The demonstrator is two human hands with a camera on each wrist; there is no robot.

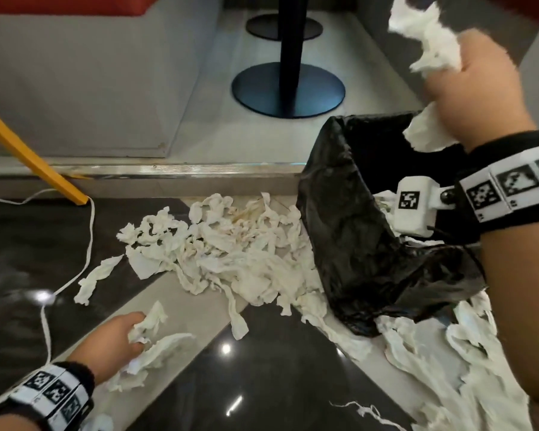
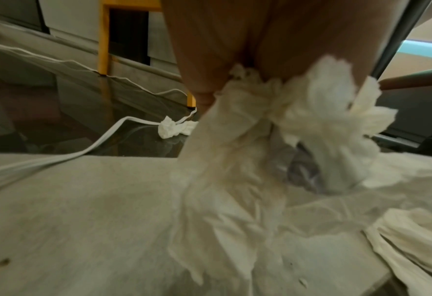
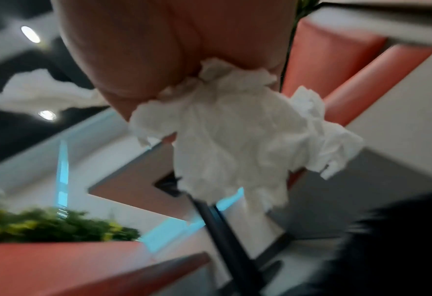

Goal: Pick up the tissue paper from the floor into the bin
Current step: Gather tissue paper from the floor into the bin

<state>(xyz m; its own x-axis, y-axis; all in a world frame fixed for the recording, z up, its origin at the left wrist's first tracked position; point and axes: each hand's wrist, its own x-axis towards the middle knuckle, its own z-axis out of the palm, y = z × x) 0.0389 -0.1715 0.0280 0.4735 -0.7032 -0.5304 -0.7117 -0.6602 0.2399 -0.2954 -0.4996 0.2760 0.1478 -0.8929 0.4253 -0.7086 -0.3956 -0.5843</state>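
At the upper right of the frame the right hand [image 1: 476, 88] is gripping a crumpled wad of tissue [image 1: 423, 35], raised above the bin [image 1: 355, 213], whose black liner is spilling over its side at right of centre. At the lower left the left hand [image 1: 119, 340] is clutching more tissue [image 1: 150, 334] low over the floor [image 1: 277, 384]. A heap of torn tissue pieces [image 1: 231, 250] is lying across the middle, touching the liner. A white cord [image 1: 87, 253] is trailing down the left, beside a yellow leg [image 1: 28, 157], and a black pedestal base [image 1: 288, 88] is standing at upper centre.
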